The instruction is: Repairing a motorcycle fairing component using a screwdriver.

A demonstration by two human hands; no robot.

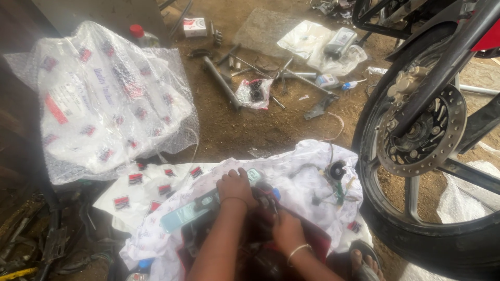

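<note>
— Firstly, item and grip?
— Motorcycle part, dark with a pale teal panel (188,212), wrapped in printed white sheeting (307,190). Left hand (235,188) fingers curled over its upper edge; right hand (287,232) closed low on the dark portion, contents unclear.
— Axis?
— Runs from lower left up toward the left hand, which is nearer the panel.
— Surroundings?
— Wiring connector (336,170) just right of the hands; front wheel with brake disc (424,130) further right; bare dirt ground (245,130) with scattered tools (260,73) beyond
</note>
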